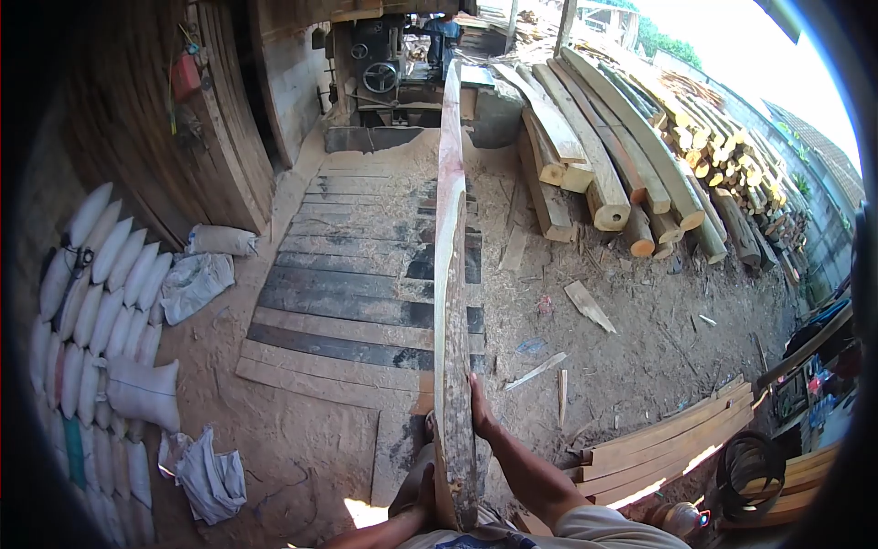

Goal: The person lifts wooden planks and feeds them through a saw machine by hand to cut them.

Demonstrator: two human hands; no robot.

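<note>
A long rough-sawn wooden plank (451, 274) runs from my body forward to the woodworking machine (380, 69), with bark along part of its right side. My right hand (481, 409) presses against the plank's right side, its fingers pointing forward. Lower down and closer to me, my left hand (426, 499) holds the plank from the left; its fingertips are partly hidden behind the wood. The plank's far end reaches the machine's table, beside a handwheel.
A person in blue (445, 35) stands behind the machine. Several logs and beams (608, 201) lie stacked at the right. Sawn boards (672, 439) are piled near my right. White sacks (142, 393) line the left wall. Slatted planks (343, 311) and sawdust cover the ground ahead.
</note>
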